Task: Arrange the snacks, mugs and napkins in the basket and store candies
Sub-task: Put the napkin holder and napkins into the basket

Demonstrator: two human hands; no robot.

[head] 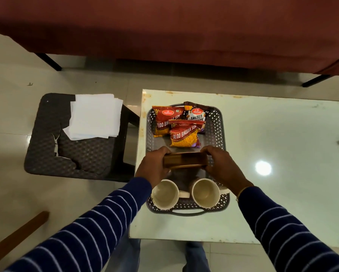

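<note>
Head view: both hands (154,163) grip wooden holder (185,160) over basket (217,132).

Dark perforated basket (217,124), white-striped navy sleeves (98,228)

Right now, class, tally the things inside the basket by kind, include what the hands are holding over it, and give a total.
Snack packets: 3 (two Aloo Bhujia, one Salted Peanuts)
Mugs: 2
Wooden box held by both hands over the basket: 1
Total: 6
</note>
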